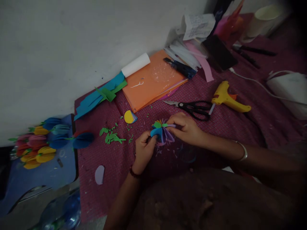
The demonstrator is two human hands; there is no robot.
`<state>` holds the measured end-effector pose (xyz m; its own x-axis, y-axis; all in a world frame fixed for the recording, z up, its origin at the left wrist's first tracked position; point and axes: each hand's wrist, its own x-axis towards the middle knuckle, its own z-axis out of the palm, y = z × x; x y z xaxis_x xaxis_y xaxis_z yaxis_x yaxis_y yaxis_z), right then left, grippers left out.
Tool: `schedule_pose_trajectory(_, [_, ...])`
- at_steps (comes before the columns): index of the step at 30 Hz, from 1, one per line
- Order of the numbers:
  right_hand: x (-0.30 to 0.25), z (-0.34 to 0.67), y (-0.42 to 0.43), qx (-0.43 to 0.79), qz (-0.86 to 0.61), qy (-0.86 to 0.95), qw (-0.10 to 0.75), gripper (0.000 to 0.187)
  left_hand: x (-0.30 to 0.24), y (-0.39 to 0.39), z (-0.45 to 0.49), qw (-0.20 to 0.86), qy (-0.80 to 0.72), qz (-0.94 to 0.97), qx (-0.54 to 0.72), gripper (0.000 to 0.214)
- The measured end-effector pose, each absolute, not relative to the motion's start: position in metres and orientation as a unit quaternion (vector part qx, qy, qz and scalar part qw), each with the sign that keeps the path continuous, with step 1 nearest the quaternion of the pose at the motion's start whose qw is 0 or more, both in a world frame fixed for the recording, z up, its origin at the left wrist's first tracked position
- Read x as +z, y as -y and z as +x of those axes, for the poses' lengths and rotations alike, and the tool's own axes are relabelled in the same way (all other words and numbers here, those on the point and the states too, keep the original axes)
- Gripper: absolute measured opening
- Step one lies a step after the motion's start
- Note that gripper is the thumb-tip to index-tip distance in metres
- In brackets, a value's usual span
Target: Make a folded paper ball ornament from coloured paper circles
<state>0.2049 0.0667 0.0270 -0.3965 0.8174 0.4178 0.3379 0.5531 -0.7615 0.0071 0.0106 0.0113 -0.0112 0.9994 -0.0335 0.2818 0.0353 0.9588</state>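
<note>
A fanned paper ornament (165,135) with blue, purple and yellow folds is between my hands, with green paper pieces on its top. My left hand (145,148) is closed on its blue side, thumb pressed on the fold. From the right, my right hand (185,127) pinches a pale purple part at the ornament's upper edge. Small green paper cuttings (112,136) lie left of my hands. A yellow folded half-circle stack (129,117) rests just beyond them, and a lilac folded paper piece (99,174) lies nearer the left edge.
Black-handled scissors (194,108) and a yellow glue gun (227,97) lie beyond my right hand. Orange sheets (151,83) and blue paper (98,95) are by the wall. Finished paper ornaments (45,154) sit on a blue surface (64,172) at left. A cable (256,83) crosses the right side.
</note>
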Motion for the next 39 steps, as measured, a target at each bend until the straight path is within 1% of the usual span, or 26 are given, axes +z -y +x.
schedule_pose_trajectory(2, [0.03,0.207,-0.067,0.3,-0.356,0.786,0.407,0.008,0.01,-0.011,0.006,0.458,-0.564,0.537,0.429,0.019])
schedule_pose_trajectory(5, [0.037,0.211,-0.068,0.323,-0.326,0.778,0.429,0.012,0.007,-0.013,0.001,0.487,-0.547,0.504,0.458,0.017])
schedule_pose_trajectory(8, [0.044,0.214,-0.068,0.364,-0.316,0.738,0.472,0.018,0.003,-0.013,-0.005,0.482,-0.545,0.493,0.477,0.015])
schedule_pose_trajectory(10, [0.045,0.216,-0.069,0.371,-0.326,0.722,0.485,0.019,0.0,-0.013,-0.008,0.469,-0.546,0.494,0.487,0.018])
schedule_pose_trajectory(12, [0.043,0.216,-0.069,0.355,-0.321,0.734,0.481,0.015,-0.001,-0.013,-0.01,0.456,-0.542,0.502,0.497,0.018])
schedule_pose_trajectory(14, [0.04,0.215,-0.068,0.329,-0.297,0.763,0.471,0.011,0.0,-0.014,-0.01,0.441,-0.527,0.52,0.507,0.013])
schedule_pose_trajectory(18, [0.035,0.212,-0.066,0.287,-0.264,0.806,0.446,0.011,0.006,-0.017,-0.008,0.416,-0.483,0.572,0.517,0.009])
schedule_pose_trajectory(22, [0.033,0.211,-0.065,0.244,-0.271,0.815,0.45,0.007,0.012,-0.016,-0.007,0.385,-0.482,0.594,0.517,0.007])
schedule_pose_trajectory(30, [0.032,0.212,-0.069,0.236,-0.283,0.807,0.462,0.007,0.018,-0.018,-0.01,0.384,-0.459,0.598,0.533,0.003])
schedule_pose_trajectory(36, [0.034,0.213,-0.069,0.251,-0.284,0.805,0.456,0.01,0.026,-0.015,-0.009,0.434,-0.39,0.653,0.483,0.017])
schedule_pose_trajectory(39, [0.034,0.213,-0.07,0.251,-0.28,0.805,0.459,0.011,0.03,-0.012,-0.007,0.441,-0.389,0.633,0.504,0.044])
